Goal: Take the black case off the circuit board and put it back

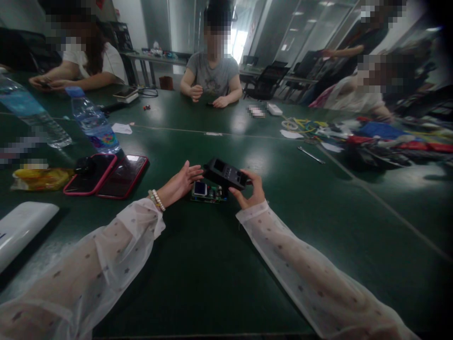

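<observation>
A black case (226, 175) is held tilted by the right hand (255, 191), its right end clamped between thumb and fingers. The left hand (182, 182) is held with fingers extended and unclosed, palm turned toward the case; whether the case's left end is touched by the fingertips cannot be told. Just below the case, between the two hands, a circuit board (212, 194) is seen on the table (198, 264). The step in hand is judged to be the handling of the case above the board; for the next move, a steady right grip and care for the bare parts beneath seem to be called for. The case is long, boxy and matt, apparently plastic, pierced by a rectangular window (219, 165). The board is thin and green, topped by a small, glossy screen (200, 189). Both forearms are covered by sheer, star-dotted sleeves (283, 250). Left of the left hand, two smooth, red-edged phones (123, 177) are laid flat.
</observation>
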The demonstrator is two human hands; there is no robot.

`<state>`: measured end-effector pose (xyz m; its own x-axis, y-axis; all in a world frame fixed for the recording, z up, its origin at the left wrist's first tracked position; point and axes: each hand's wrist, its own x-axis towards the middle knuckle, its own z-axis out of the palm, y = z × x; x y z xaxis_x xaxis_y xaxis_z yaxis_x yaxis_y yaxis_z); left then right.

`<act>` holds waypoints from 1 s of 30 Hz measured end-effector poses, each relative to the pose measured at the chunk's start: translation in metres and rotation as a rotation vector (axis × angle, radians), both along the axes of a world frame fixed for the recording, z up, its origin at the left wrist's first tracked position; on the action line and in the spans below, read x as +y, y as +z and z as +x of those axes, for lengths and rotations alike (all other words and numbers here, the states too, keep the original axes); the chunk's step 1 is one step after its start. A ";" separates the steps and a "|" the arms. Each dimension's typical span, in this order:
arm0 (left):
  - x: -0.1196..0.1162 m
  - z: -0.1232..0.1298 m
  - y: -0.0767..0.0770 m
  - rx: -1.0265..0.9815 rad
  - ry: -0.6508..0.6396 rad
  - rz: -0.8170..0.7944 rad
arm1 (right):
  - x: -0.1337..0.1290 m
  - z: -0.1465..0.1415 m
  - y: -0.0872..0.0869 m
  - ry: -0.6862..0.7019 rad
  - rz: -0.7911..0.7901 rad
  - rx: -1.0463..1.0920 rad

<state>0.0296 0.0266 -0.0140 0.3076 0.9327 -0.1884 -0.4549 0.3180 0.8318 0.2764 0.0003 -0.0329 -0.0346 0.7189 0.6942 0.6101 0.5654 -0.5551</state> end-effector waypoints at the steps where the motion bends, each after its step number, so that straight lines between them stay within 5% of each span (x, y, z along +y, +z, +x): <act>1: 0.000 0.000 0.002 -0.004 -0.009 -0.011 | -0.002 -0.001 0.001 0.030 0.006 -0.013; 13: -0.003 0.001 0.008 0.041 -0.045 -0.029 | -0.010 -0.007 0.006 0.224 -0.069 -0.174; 20: 0.000 -0.001 0.004 0.061 -0.061 0.000 | -0.007 -0.003 0.002 0.116 0.034 -0.199; 30: 0.001 -0.001 0.001 0.056 -0.073 0.013 | -0.008 -0.003 0.001 0.108 -0.033 -0.211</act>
